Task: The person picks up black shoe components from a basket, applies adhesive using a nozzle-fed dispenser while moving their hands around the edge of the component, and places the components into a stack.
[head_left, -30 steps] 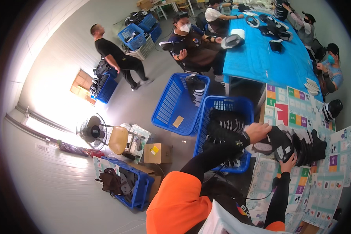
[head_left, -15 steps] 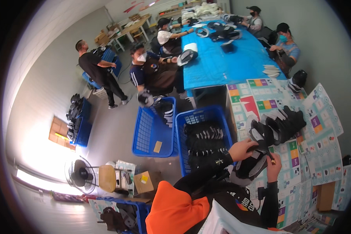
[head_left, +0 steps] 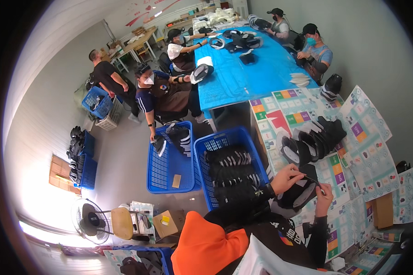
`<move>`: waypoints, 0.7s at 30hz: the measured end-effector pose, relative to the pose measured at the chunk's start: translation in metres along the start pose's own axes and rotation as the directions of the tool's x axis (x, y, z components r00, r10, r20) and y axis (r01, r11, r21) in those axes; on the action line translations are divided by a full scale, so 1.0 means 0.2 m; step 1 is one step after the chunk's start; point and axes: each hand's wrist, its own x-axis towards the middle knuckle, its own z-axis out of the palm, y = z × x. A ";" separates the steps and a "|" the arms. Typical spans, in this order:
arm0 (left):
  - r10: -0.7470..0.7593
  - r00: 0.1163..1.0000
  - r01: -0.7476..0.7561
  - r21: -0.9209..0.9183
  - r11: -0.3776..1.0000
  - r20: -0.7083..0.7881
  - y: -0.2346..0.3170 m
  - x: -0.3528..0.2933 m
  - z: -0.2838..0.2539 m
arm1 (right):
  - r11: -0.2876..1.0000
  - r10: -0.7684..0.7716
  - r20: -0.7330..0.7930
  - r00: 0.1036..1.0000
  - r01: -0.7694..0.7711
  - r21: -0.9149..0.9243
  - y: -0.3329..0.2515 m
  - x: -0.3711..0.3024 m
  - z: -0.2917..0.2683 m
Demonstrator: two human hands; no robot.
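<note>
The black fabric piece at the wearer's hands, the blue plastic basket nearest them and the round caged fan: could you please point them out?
Black fabric piece (head_left: pixel 292 196), head view: its black panel.
Blue plastic basket (head_left: pixel 222 140), head view: its far inner wall.
Round caged fan (head_left: pixel 90 219), head view: its dark hub.

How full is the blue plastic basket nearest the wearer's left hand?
Mostly full, apparently: rows of black, pale-edged pieces fill much of the blue plastic basket; a black sleeve hides part.
</note>
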 end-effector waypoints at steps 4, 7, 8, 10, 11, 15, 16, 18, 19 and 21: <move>0.017 1.000 -0.016 0.052 0.998 -0.009 -0.04 0.01 0.00 | 1.000 0.023 0.039 0.999 -0.023 -0.002 0.01 0.00 -0.02; -0.053 0.999 0.053 0.007 0.999 0.001 -0.06 0.03 0.04 | 0.998 0.040 0.043 0.998 -0.042 0.045 0.07 0.01 -0.08; -0.104 0.994 0.105 -0.018 0.994 0.011 -0.07 0.03 0.05 | 0.975 0.184 0.132 0.974 -0.198 0.102 0.11 0.03 -0.13; -0.184 0.982 0.187 -0.069 0.980 0.050 -0.10 0.05 0.08 | 0.826 0.339 0.304 0.890 -0.436 0.357 0.19 0.08 -0.18; -0.262 0.961 0.271 -0.120 0.955 0.085 -0.15 0.05 0.09 | 0.825 0.333 0.313 0.890 -0.435 0.360 0.17 0.10 -0.15; -0.475 0.853 0.499 -0.069 0.864 0.217 -0.26 0.14 0.12 | 0.671 0.397 0.439 0.806 -0.581 0.460 0.14 0.15 -0.11; -0.452 0.867 0.463 -0.007 0.886 0.210 -0.30 0.17 0.14 | 0.889 0.294 0.217 0.931 -0.350 0.294 0.07 0.13 -0.05; -0.508 0.843 0.531 -0.119 0.839 0.178 -0.37 0.21 0.17 | 0.994 0.106 0.012 0.994 -0.106 0.020 -0.01 0.12 0.01; -0.561 0.810 0.587 -0.234 0.775 0.172 -0.39 0.24 0.21 | 0.993 0.114 -0.016 0.993 -0.114 0.020 0.02 0.12 -0.03; -0.600 0.783 0.622 -0.214 0.753 0.166 -0.34 0.28 0.21 | 0.963 0.268 0.097 0.959 -0.265 -0.042 0.17 0.09 -0.13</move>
